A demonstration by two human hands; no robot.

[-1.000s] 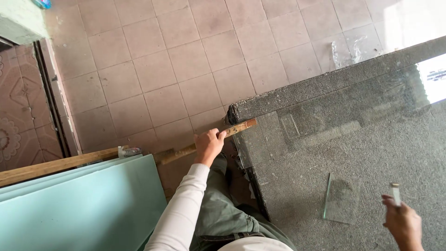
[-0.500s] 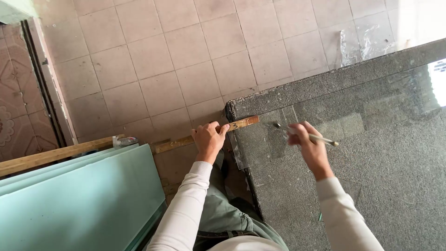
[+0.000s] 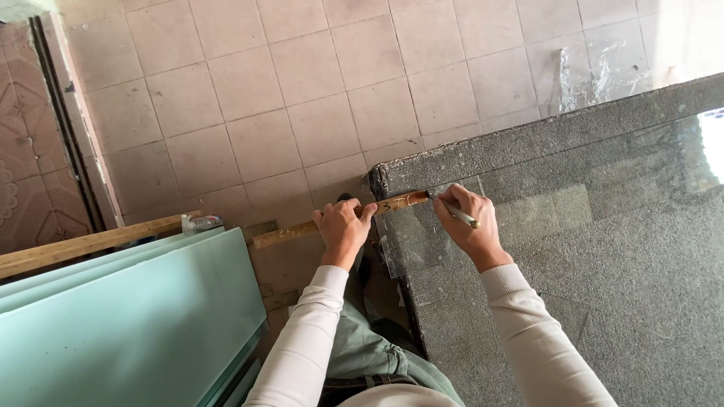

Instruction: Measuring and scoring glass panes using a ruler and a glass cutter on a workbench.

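Left hand (image 3: 343, 226) grips the wooden ruler (image 3: 332, 222) at the table (image 3: 528, 139) corner; right hand (image 3: 467, 226) pinches a glass cutter (image 3: 458, 213); glass sheet (image 3: 483, 226) edges barely discernible.

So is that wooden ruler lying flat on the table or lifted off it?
Flat: the wooden ruler lies along the table edge, pressed by the left hand.

Hands (image 3: 343, 226) press wooden ruler (image 3: 332, 224), apparently scoring glass (image 3: 558, 211).
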